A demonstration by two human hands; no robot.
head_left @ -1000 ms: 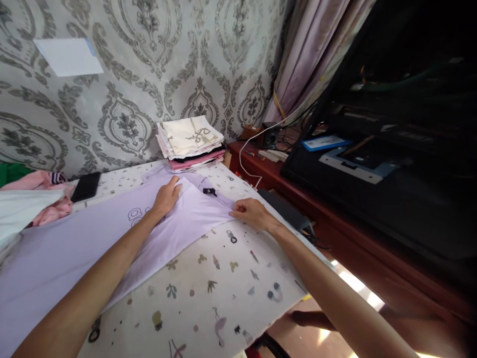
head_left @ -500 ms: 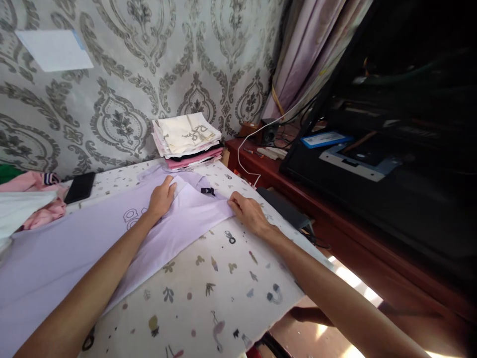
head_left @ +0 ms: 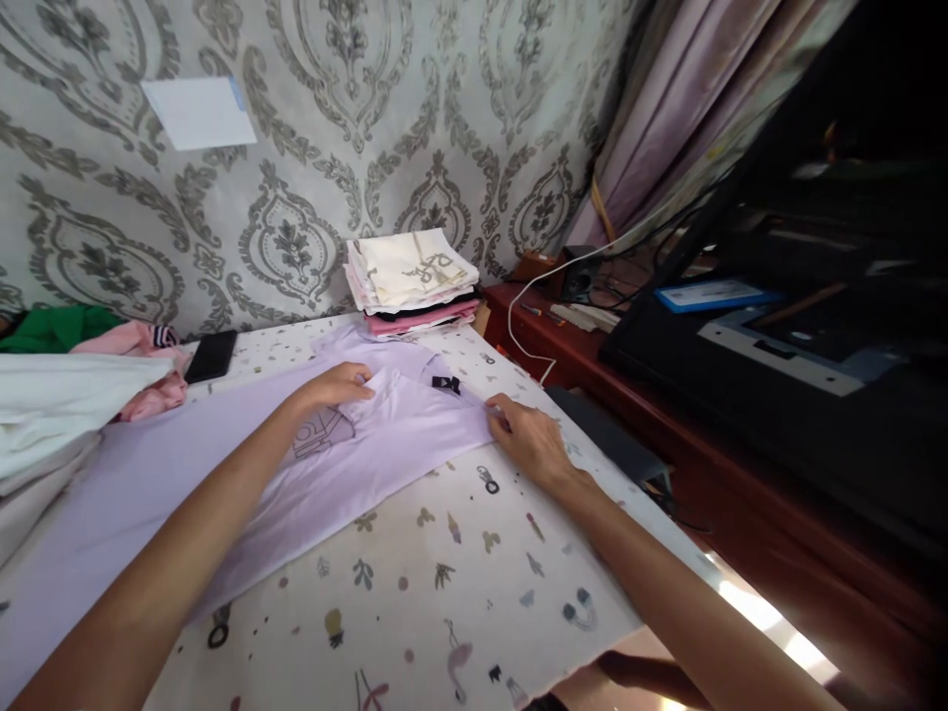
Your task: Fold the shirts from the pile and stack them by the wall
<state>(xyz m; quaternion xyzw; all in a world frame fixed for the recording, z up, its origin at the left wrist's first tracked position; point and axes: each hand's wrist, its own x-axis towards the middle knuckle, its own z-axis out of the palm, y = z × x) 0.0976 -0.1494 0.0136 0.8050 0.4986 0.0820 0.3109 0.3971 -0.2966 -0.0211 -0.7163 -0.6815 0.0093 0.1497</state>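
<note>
A lilac T-shirt (head_left: 415, 420) with a dark outline print lies spread across the table, its far part partly folded over. At the folded part, the fingers and thumb of my left hand (head_left: 337, 385) pinch the cloth beside the print, where it bunches up. My right hand (head_left: 529, 434) is closed on the shirt's right edge, fingertips pressed together. Between the two hands a small black label (head_left: 445, 384) shows near the neckline. My left forearm covers part of the shirt's body.
A stack of folded clothes (head_left: 415, 276) stands at the table's back corner. A black phone (head_left: 211, 355) lies near the wall, beside white (head_left: 66, 395), pink and green garments on the left. To the right are a red-brown cabinet (head_left: 511, 306), a white cable (head_left: 518, 331) and a large dark screen (head_left: 777, 247).
The camera view has turned left, so everything sits further right. My left hand has its fingers straighter on the cloth, and the print beneath is more creased. My right hand keeps hold of the edge.
</note>
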